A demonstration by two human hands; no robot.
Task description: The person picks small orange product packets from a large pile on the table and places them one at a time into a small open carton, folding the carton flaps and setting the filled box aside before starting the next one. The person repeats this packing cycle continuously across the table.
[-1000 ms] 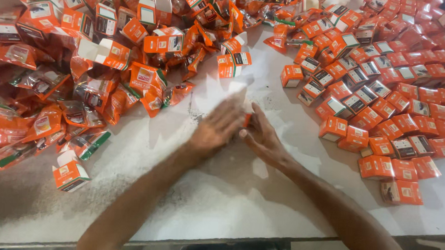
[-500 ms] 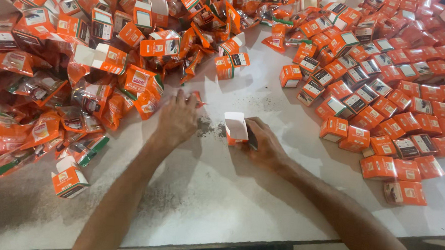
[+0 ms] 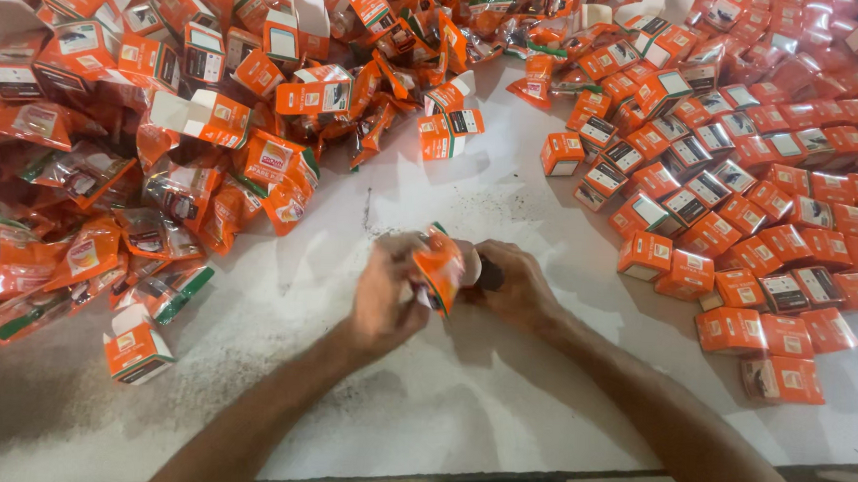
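The left hand (image 3: 385, 297) is pinching an orange pouch (image 3: 439, 267) just above the table (image 3: 499, 408), while the right hand (image 3: 514, 288) is gripping a small box (image 3: 474, 264) (mostly hidden). Keeping the pouch squeezed narrow would probably be helping it stay in line with the box.

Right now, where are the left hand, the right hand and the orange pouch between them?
left hand (image 3: 386, 302): head view, back of hand.
right hand (image 3: 516, 285): head view, knuckles.
orange pouch (image 3: 439, 267): head view, front face.
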